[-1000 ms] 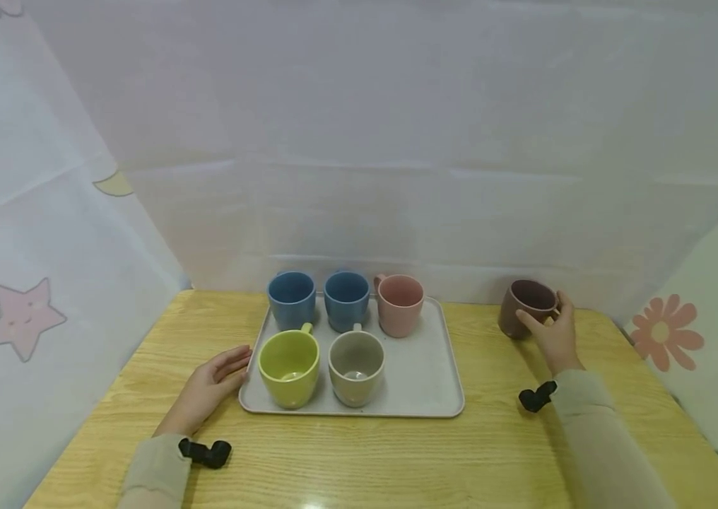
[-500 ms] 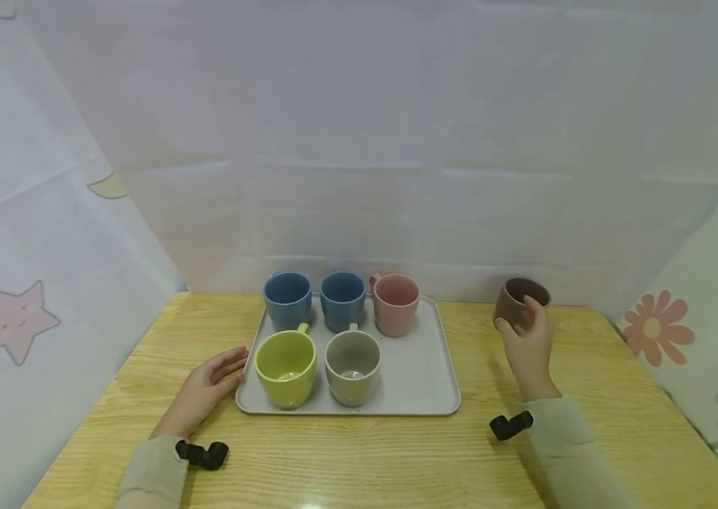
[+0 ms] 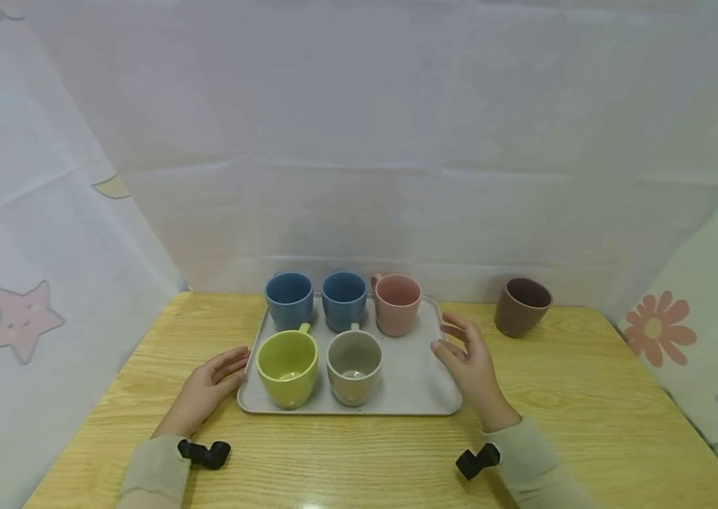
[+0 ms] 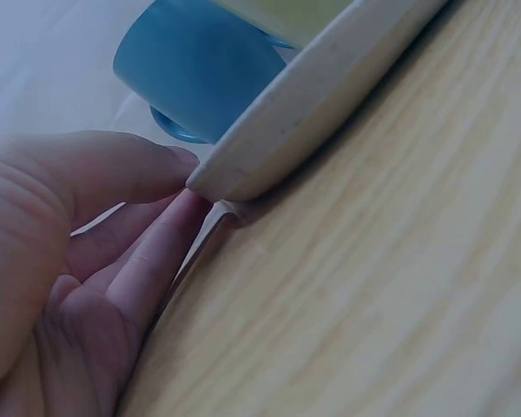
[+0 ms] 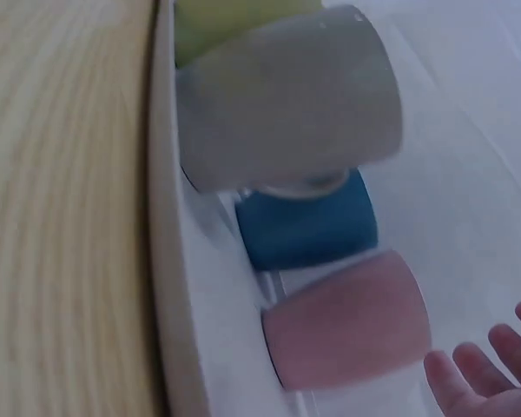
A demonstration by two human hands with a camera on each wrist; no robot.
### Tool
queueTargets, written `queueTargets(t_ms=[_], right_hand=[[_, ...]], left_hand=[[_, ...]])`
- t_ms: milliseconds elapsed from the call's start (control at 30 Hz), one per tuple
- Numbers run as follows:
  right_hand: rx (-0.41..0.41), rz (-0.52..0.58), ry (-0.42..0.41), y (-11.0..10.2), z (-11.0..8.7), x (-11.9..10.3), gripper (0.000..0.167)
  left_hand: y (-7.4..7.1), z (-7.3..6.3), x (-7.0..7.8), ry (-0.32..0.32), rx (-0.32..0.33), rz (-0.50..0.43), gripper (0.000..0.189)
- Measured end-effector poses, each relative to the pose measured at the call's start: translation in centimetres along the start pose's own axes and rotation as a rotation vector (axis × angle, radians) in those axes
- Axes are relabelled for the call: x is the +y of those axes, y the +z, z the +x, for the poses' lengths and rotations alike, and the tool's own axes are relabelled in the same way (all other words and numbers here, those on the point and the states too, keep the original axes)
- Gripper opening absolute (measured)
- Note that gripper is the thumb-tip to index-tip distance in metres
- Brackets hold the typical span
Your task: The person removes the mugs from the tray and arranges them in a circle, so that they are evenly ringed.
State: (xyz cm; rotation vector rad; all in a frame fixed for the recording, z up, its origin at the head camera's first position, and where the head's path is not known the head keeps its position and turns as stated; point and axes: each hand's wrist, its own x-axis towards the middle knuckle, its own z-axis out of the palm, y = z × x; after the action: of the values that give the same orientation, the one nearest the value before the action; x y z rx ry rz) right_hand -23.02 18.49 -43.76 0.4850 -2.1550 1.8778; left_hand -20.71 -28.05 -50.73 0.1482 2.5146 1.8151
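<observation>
My left hand lies at the left side of a pale rectangular tray, its fairly straight fingers and thumb touching the rim in the left wrist view. At the tray's right side is my right hand, fingers spread and holding nothing. Two blue mugs and a pink mug form the back row on the tray. In front of them stand a yellow-green mug and a grey mug. A brown cup stands upright on the table, right of the tray.
The wooden table extends in front of the tray and to both sides. A white cloth hangs close behind the back row. Patterned cloths with a star and flowers flank the table.
My right hand has let go of the brown cup and moved left to the tray's right edge. My left hand stays at the left edge. The mugs on the tray have not moved.
</observation>
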Motion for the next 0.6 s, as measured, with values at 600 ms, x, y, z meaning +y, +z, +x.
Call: queueTargets(t_ms=[600], right_hand=[[-0.342, -0.021, 0.083, 7.2, -1.2, 0.7, 0.094]], left_hand=[[0.1, -0.1, 0.1, -0.017, 0.004, -0.007, 0.065]])
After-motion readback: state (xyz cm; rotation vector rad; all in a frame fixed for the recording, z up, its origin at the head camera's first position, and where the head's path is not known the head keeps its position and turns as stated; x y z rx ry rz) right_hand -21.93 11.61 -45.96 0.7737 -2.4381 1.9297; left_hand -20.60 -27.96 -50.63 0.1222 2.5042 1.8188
